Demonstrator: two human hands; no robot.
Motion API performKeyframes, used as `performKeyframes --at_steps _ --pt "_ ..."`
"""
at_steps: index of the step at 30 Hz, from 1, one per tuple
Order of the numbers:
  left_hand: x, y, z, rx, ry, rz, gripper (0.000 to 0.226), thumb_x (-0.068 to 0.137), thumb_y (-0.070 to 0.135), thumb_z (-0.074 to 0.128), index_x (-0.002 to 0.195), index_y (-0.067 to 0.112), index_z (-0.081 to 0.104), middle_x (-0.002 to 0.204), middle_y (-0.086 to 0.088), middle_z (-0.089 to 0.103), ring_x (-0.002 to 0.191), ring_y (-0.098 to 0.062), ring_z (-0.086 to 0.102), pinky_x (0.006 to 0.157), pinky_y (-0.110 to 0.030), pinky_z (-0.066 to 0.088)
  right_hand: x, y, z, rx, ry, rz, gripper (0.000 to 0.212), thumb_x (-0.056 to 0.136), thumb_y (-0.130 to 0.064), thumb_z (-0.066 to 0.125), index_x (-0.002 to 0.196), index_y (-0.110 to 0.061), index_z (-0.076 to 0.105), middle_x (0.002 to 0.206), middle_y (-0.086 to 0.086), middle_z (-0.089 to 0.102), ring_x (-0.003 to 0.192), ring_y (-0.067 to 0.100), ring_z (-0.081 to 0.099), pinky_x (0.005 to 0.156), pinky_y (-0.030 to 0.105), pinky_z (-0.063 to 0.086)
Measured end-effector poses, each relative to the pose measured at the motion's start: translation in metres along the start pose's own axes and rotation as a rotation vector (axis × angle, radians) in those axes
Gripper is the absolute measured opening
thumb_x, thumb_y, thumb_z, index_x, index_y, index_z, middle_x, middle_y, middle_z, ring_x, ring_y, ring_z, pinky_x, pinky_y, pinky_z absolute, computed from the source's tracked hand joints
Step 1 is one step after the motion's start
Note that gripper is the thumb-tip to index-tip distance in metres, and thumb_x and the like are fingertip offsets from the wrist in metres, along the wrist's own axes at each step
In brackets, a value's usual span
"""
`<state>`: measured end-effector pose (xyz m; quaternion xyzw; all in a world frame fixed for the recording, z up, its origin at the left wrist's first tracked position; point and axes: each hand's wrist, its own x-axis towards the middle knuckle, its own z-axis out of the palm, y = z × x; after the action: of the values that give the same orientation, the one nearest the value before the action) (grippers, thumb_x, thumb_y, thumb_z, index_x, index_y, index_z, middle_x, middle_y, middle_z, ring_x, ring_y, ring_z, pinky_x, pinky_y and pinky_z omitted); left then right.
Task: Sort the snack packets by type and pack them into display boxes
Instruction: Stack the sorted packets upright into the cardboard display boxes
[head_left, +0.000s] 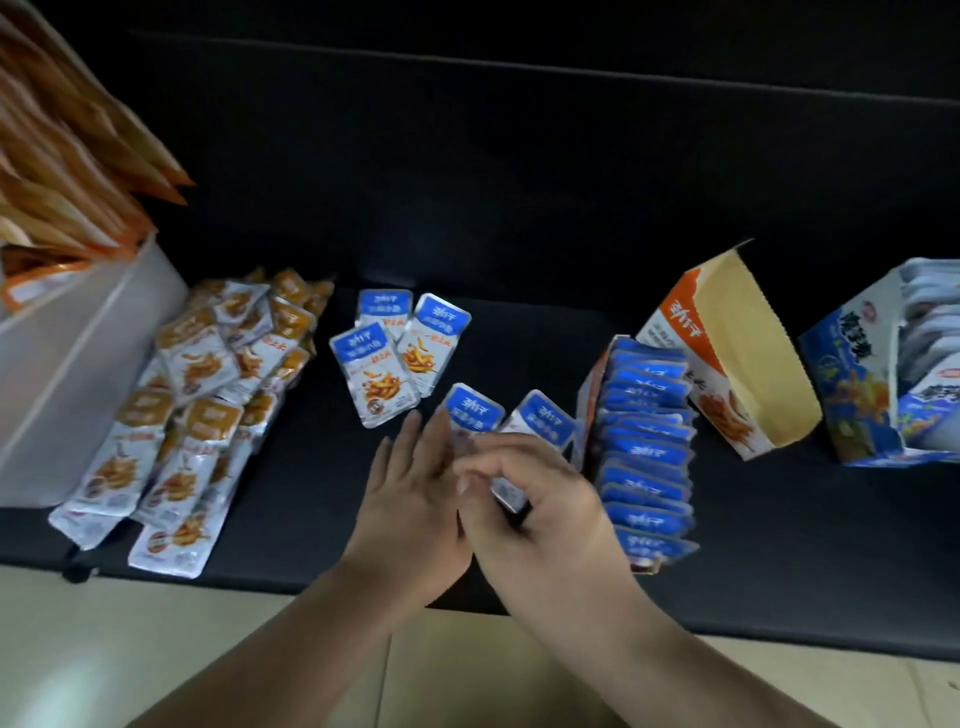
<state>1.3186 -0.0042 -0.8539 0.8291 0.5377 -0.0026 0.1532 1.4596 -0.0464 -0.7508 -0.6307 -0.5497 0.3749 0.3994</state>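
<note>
Checker: Surface, item one?

Packer: Dark cloth (519, 208) over a bench, with pale floor (156, 649) at the near edge.

Checker: Stock by type?

Packer: Left: orange heap (208, 389), beside a white bin (78, 364). Centre: loose three (387, 358), blue, lying flat. Just near of those: held pair (475, 410), blue, between the hands. Right: row (649, 452) of blues standing in the display box (589, 400). Beyond it: orange box (748, 353), open and tipped. Far right: blue box (852, 374), packets inside.

Checker: Hands?

Packer: The right hand (540, 504) has curled fingers pinching the held pair at its near end. The left hand (415, 493) has straight fingers laid flat against the pair's left side, gripping nothing.

Checker: Why so?

Packer: My reading is that the flat hand squares the two edges while the other keeps them together, so both can enter the row as one. The colours lie apart so no type mixes. The display box sits just beside the right hand, which makes for a short carry.

Checker: Heading of the pair?

Packer: The long axis runs near to far, with the far ends leaning a little right. Blue headers point far and the tails are hidden in the grip. The pair is fanned, not yet flush.

Checker: And the row?

Packer: Packets stand on end with headers up, in a line running near to far. I judge the pair would need tipping upright to match.
</note>
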Motion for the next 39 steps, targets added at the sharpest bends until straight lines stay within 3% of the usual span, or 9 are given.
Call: performKeyframes --at_steps 3,6,8,13,24,29,32,35,39 --pt "-0.004 -0.007 0.002 -0.019 -0.046 0.023 0.086 0.102 0.061 0.034 0.148 0.050 -0.038 0.173 -0.002 -0.013 0.160 -0.031 -0.007 0.129 -0.052 0.010 0.010 0.016 0.024 -0.155 -0.076 0.287 0.029 0.097 -0.043 0.060 0.126 -0.045 0.060 0.146 -0.023 0.043 0.145 0.002 0.033 0.116 0.025 0.035" --pt "-0.010 -0.025 -0.004 -0.160 0.085 0.051 0.067 0.097 0.051 0.041 0.161 0.039 0.024 0.169 -0.008 0.028 0.155 -0.033 0.029 0.120 -0.055 0.034 0.029 0.028 0.041 -0.286 -0.148 0.466 0.046 0.093 -0.062 0.045 0.136 -0.047 0.044 0.157 -0.015 0.022 0.154 0.016 0.010 0.127 0.043 0.016" --pt "0.001 -0.043 -0.018 -0.179 0.180 0.022 0.061 0.095 0.045 0.045 0.154 0.031 0.041 0.166 -0.008 0.030 0.152 -0.033 0.029 0.118 -0.054 0.035 0.041 0.030 0.050 -0.330 -0.205 0.512 0.055 0.098 -0.059 0.042 0.151 -0.044 0.032 0.168 -0.013 0.000 0.157 0.017 -0.009 0.128 0.043 0.003" --pt "0.067 -0.080 -0.064 -0.036 -0.032 -0.154 0.077 0.102 0.043 0.051 0.162 0.045 0.004 0.171 -0.005 -0.020 0.157 -0.038 -0.017 0.128 -0.058 0.006 0.067 0.044 0.063 -0.622 -0.294 0.379 0.078 0.100 -0.060 0.046 0.163 -0.038 0.006 0.170 -0.005 -0.023 0.155 0.025 -0.027 0.128 0.049 -0.003" --pt "0.102 -0.087 -0.073 0.043 -0.312 -0.103 0.087 0.098 0.053 0.051 0.160 0.049 -0.010 0.169 0.000 -0.030 0.154 -0.032 -0.029 0.129 -0.052 -0.001 0.078 0.054 0.054 -0.973 -0.326 0.179 0.068 0.104 -0.061 0.028 0.164 -0.041 0.003 0.167 0.001 0.005 0.156 0.033 0.000 0.127 0.048 0.016" --pt "0.060 -0.086 -0.058 0.010 -0.248 -0.036 0.085 0.097 0.052 0.046 0.161 0.046 -0.009 0.169 0.001 -0.029 0.154 -0.030 -0.029 0.129 -0.052 0.000 0.053 0.048 0.060 -1.111 -0.297 0.189 0.071 0.098 -0.056 0.032 0.151 -0.013 0.049 0.143 0.013 0.046 0.136 0.043 0.042 0.104 0.056 0.049" --pt "0.023 -0.087 -0.043 0.003 -0.188 -0.011 0.081 0.094 0.054 0.035 0.163 0.044 -0.007 0.169 0.002 -0.031 0.154 -0.028 -0.032 0.130 -0.051 0.000 0.042 0.053 0.052 -1.156 -0.377 0.208 0.065 0.103 -0.060 0.028 0.155 -0.021 0.028 0.149 0.008 0.031 0.139 0.034 0.029 0.111 0.047 0.041" --pt "-0.013 -0.087 -0.028 -0.064 -0.135 -0.004 0.083 0.083 0.057 0.019 0.163 0.047 -0.001 0.168 0.007 -0.032 0.152 -0.023 -0.037 0.129 -0.047 -0.004 0.039 0.058 0.048 -1.141 -0.294 0.157 0.057 0.099 -0.062 0.034 0.140 -0.023 0.043 0.137 0.006 0.040 0.124 0.030 0.038 0.103 0.043 0.044" --pt "-0.036 -0.079 -0.006 -0.316 0.070 0.041 0.074 0.086 0.038 0.044 0.160 0.042 0.031 0.174 0.010 0.001 0.161 -0.022 -0.010 0.128 -0.054 0.016 0.048 0.065 0.050 -1.016 -0.145 0.166 0.051 0.097 -0.059 0.045 0.135 -0.026 0.047 0.129 0.003 0.039 0.112 0.025 0.040 0.096 0.039 0.045"
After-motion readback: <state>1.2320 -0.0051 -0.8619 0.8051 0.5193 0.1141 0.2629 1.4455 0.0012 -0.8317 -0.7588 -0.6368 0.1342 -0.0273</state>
